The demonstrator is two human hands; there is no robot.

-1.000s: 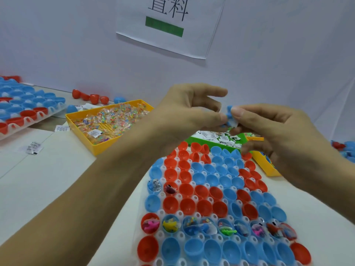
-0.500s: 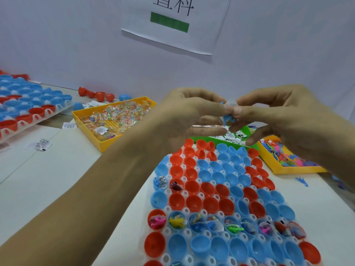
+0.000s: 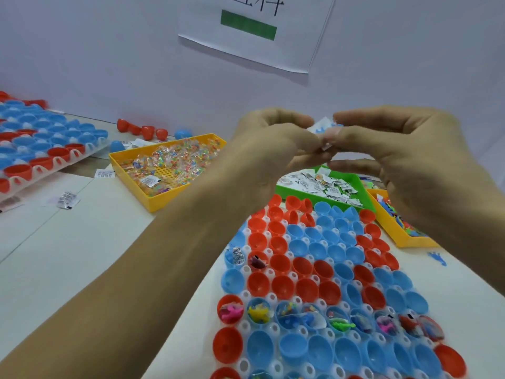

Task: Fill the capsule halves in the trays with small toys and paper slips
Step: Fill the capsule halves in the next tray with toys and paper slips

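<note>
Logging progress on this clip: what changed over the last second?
Both hands, left hand and right hand, rose slightly, working the small blue toy and white paper slip pinched between them; the slip now shows more. The capsule tray keeps the same filled row; nothing released.

Packing workshop: capsule trays [image 3: 322, 269], toy bins [image 3: 164, 170].
</note>
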